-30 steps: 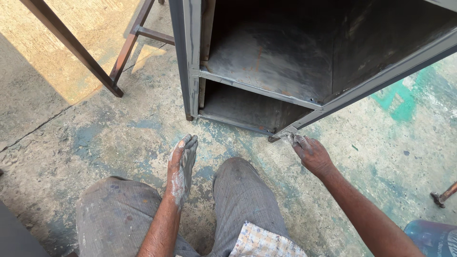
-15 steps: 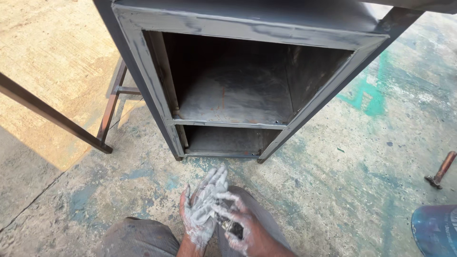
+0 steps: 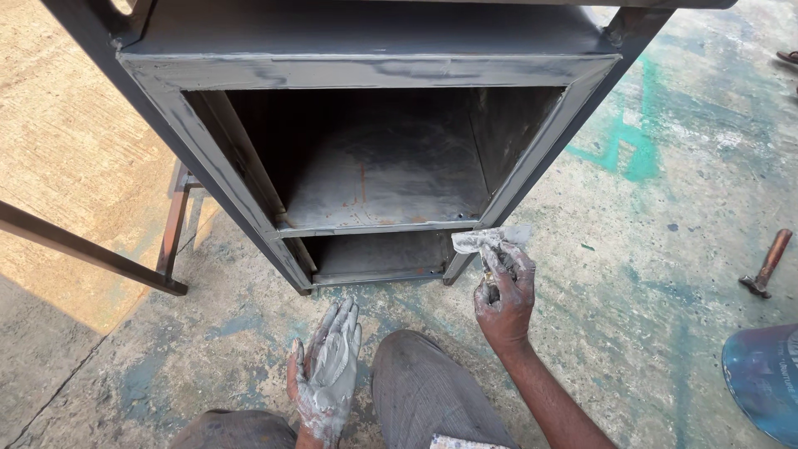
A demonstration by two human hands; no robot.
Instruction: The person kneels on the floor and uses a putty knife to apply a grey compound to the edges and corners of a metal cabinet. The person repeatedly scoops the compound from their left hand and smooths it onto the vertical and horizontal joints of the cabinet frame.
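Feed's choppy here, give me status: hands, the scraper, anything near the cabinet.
Right hand grips putty scraper at cabinet corner. Left hand open, filler-coated, empty. Hammer lies off right.

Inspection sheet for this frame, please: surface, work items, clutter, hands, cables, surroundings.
Surface: rough concrete floor, stained with teal paint patches.
Work items: grey metal cabinet frame, open front, inner shelf; putty scraper loaded with grey filler, near the frame's lower right post.
Clutter: hammer on the floor at right; blue container at the right edge.
Hands: left hand open, palm coated in grey filler, holding nothing; right hand gripping the scraper.
Cables: nothing seen.
Surroundings: rusty metal stand at left; person's knees below.
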